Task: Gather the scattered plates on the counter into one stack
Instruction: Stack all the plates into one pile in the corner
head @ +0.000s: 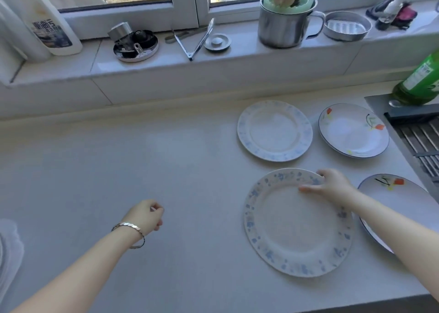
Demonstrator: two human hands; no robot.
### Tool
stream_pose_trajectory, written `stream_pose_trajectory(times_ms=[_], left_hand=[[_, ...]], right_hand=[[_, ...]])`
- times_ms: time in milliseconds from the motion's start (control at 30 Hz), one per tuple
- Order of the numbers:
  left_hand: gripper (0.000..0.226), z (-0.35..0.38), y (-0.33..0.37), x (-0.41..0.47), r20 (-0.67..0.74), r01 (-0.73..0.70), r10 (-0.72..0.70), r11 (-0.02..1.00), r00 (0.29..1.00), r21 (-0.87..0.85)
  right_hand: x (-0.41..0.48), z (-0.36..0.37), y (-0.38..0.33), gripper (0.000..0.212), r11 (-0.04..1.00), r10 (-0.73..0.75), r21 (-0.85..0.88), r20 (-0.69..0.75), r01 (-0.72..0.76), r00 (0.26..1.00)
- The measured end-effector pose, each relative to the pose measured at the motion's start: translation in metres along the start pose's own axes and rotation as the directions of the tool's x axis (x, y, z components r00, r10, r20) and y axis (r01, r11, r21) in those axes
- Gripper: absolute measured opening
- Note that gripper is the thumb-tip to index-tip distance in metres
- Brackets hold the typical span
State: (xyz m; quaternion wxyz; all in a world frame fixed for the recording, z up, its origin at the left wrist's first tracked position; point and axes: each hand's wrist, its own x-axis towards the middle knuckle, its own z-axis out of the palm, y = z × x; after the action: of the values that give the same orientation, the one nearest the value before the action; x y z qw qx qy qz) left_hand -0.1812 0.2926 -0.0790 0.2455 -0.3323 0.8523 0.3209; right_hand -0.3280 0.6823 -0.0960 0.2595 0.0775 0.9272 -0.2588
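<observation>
A pale kitchen surface [118, 170] fills the view, with a windowsill along the far side and a sink rack [422, 141] at the right edge. Four plates lie on the right half, none yet stacked. The largest in view is the near blue-speckled plate [297, 227]. Its right rim reaches over or against the near flowered plate [399, 193], which is partly hidden behind the person's right forearm. Farther back, the far blue-speckled plate [274, 130] and the far flowered plate [354, 130] sit side by side, just apart. The right hand [332, 184] pinches the far rim of the near blue-speckled plate, with the thumb laid on top and the fingers curled over the edge. Whether the plate has left the surface cannot be told. The left hand [147, 215] hovers over bare surface well to the left, fingers loosely curled and holding nothing. A silver bracelet [130, 227] circles that wrist. A one-handed grip at a single rim point looks risky: the wide plate could tip and slip, or knock the flowered plate beside it toward the sink. Support from the idle left hand would likely steady it.
</observation>
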Motion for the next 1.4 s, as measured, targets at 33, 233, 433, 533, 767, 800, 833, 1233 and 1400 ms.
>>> stream_pose_trajectory(times_ms=[33,233,433,533,767,800,833,1233,1400], left_hand=[[0.018,-0.002,-0.003,0.0,-0.004,0.0,0.0,1.0,1.0,-0.005],[0.02,-0.03,-0.032,-0.002,-0.106,-0.01,0.008,1.0,0.994,-0.01],[0.02,-0.091,-0.081,-0.021,-0.254,-0.016,0.003,0.999,0.967,-0.049],[0.026,-0.135,-0.116,-0.032,-0.333,-0.019,-0.013,0.996,0.943,-0.092],[0.029,-0.242,-0.234,-0.068,-0.531,0.019,-0.072,0.994,0.844,-0.104],[0.028,-0.255,-0.255,-0.072,-0.551,0.033,-0.1,0.991,0.828,-0.13],[0.027,-0.267,-0.276,-0.076,-0.571,0.047,-0.137,0.984,0.809,-0.17],[0.021,-0.308,-0.445,-0.09,-0.567,0.169,-0.37,0.911,0.736,-0.375],[0.017,-0.308,-0.468,-0.082,-0.56,0.158,-0.37,0.907,0.741,-0.391]], right_hand=[[-0.004,0.003,-0.006,0.038,0.999,0.006,0.036,0.008,-0.006,1.0],[-0.041,0.038,-0.056,0.016,0.942,-0.013,0.336,0.078,-0.014,0.997],[-0.072,0.086,-0.146,0.023,0.783,-0.032,0.615,0.182,-0.089,0.983],[-0.093,0.114,-0.21,0.018,0.739,-0.129,0.672,0.217,-0.052,0.968],[-0.165,0.2,-0.362,0.017,0.696,-0.33,0.712,0.202,0.093,0.922],[-0.175,0.215,-0.38,0.018,0.702,-0.343,0.703,0.202,0.108,0.917],[-0.184,0.229,-0.397,0.019,0.711,-0.352,0.693,0.204,0.119,0.914],[-0.267,0.379,-0.502,0.022,0.813,-0.346,0.566,0.288,0.133,0.893],[-0.281,0.394,-0.509,0.016,0.801,-0.436,0.524,0.181,0.289,0.881]])
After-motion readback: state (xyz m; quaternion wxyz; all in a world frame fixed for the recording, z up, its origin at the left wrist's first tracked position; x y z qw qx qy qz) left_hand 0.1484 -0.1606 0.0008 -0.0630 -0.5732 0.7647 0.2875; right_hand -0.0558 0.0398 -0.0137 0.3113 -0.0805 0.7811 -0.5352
